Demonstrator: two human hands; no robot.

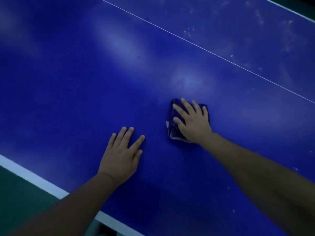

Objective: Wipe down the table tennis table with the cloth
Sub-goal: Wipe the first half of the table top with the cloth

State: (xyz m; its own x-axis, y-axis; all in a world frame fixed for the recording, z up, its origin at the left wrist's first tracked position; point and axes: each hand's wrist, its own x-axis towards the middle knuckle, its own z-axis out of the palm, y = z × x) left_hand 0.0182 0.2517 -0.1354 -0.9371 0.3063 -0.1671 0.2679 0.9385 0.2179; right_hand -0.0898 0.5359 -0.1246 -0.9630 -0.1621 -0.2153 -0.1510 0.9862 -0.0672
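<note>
The blue table tennis table (71,86) fills the view, with a thin white centre line running diagonally across it. A folded purple cloth (172,130) lies flat on the table. My right hand (193,122) presses down on top of the cloth with fingers spread, covering most of it. My left hand (122,155) rests flat on the bare table surface, to the left of the cloth and nearer me, fingers apart and holding nothing.
The table's white edge stripe (32,177) runs along the lower left, with dark green floor (15,198) beyond it. White dust specks (259,19) are scattered on the far side of the centre line at upper right.
</note>
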